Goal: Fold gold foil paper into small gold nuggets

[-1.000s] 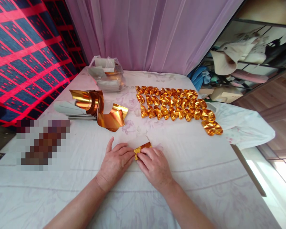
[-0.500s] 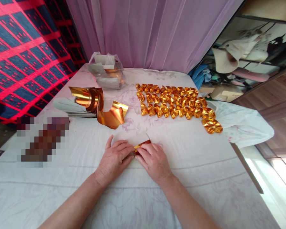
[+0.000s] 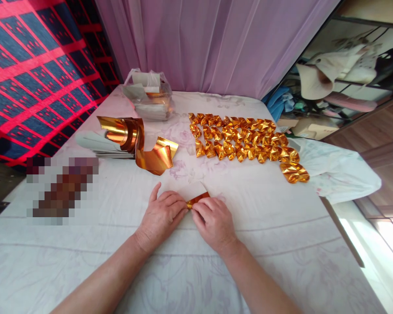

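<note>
1. Pinching one gold foil sheet (image 3: 199,199) at mid-table (image 3: 190,274), my left hand (image 3: 163,213) and right hand (image 3: 215,221), two in all, close their fingertips on its near side.
2. The sheet looks light, thin and springy, its shiny face slippery and easily creased; I judge the near edge best to hold.
3. Beyond, left: one sheet stack (image 3: 116,152), beside curled foil (image 3: 153,161), number unclear. Right: folded foil pieces (image 3: 229,147) in three long rows, plus a small nearer cluster (image 3: 293,172), too crowded for me to count exactly.
4. Farthest: one clear bag (image 3: 163,111) before a purple curtain (image 3: 199,48).
</note>
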### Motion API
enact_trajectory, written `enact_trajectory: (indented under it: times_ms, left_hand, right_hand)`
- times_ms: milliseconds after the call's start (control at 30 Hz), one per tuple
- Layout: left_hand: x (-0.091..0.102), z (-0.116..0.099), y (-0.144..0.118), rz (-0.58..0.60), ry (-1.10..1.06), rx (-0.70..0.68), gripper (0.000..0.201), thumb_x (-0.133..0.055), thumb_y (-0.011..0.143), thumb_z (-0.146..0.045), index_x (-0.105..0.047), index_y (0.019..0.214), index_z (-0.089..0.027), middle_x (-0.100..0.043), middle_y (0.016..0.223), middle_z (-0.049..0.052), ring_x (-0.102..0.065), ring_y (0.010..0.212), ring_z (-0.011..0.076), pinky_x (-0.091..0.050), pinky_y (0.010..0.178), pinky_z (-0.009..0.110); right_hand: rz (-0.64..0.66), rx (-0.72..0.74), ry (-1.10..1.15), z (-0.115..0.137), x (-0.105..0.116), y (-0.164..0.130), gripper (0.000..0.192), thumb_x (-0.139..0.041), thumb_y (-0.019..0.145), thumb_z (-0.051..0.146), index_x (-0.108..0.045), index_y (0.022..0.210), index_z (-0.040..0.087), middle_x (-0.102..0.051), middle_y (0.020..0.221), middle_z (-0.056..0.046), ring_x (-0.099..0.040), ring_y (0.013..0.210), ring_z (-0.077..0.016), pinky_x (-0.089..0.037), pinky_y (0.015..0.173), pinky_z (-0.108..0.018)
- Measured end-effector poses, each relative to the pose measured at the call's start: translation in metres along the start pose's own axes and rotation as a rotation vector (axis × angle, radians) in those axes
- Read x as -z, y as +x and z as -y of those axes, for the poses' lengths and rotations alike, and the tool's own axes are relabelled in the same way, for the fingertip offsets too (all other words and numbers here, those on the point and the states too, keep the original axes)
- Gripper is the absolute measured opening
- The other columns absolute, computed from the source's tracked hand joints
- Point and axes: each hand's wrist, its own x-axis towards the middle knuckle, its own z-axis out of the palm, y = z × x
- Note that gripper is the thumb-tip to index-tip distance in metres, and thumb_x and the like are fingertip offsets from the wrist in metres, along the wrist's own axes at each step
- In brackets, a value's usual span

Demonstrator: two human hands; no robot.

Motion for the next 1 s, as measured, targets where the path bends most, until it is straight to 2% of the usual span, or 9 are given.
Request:
enact_trajectory:
  times_ms: [200,467,767,1000]
  left_hand:
    - [-0.0009,0.0025,-0.0012,-0.004,-0.024,0.051,0.011,-0.065,0.089,-0.025,-0.073,0.096,-0.028,-0.073,0.102,0.000,-0.065,0.099,0.0205,-0.017,0.118,0.055]
    - [-0.0032,0.0045,0.0013,-0.012,-0.050,0.104,0.007,-0.064,0.090,-0.023,-0.071,0.089,-0.026,-0.073,0.096,-0.001,-0.065,0.095,0.0201,-0.023,0.113,0.055]
    - [-0.0025,0.0030,0.0022,0.023,-0.065,0.136,0.006,-0.065,0.089,-0.027,-0.071,0.089,-0.026,-0.072,0.099,0.000,-0.063,0.098,0.0210,-0.025,0.113,0.054]
    - [-0.0023,-0.0026,0.0067,0.033,-0.059,0.192,0.010,-0.063,0.089,-0.028,-0.068,0.081,-0.024,-0.070,0.095,0.001,-0.061,0.094,0.0219,-0.029,0.111,0.056]
  right_hand:
    - [0.033,-0.084,0.045,-0.0018,0.0004,-0.0025,0.019,-0.053,0.092,0.020,-0.063,0.077,0.020,-0.063,0.075,-0.003,-0.058,0.075,-0.0181,-0.040,0.073,-0.031]
    - [0.069,-0.121,0.024,-0.0018,0.0025,0.0005,0.019,-0.053,0.092,0.021,-0.063,0.076,0.020,-0.062,0.074,-0.002,-0.058,0.074,-0.0179,-0.039,0.073,-0.031]
    - [0.071,-0.174,-0.011,-0.0029,0.0004,0.0014,0.017,-0.058,0.088,0.020,-0.060,0.071,0.021,-0.063,0.073,-0.001,-0.058,0.072,-0.0168,-0.038,0.070,-0.030]
    - [0.066,-0.197,-0.011,-0.0024,0.0006,0.0024,0.016,-0.060,0.086,0.019,-0.059,0.070,0.022,-0.063,0.073,-0.001,-0.058,0.072,-0.0167,-0.038,0.070,-0.030]
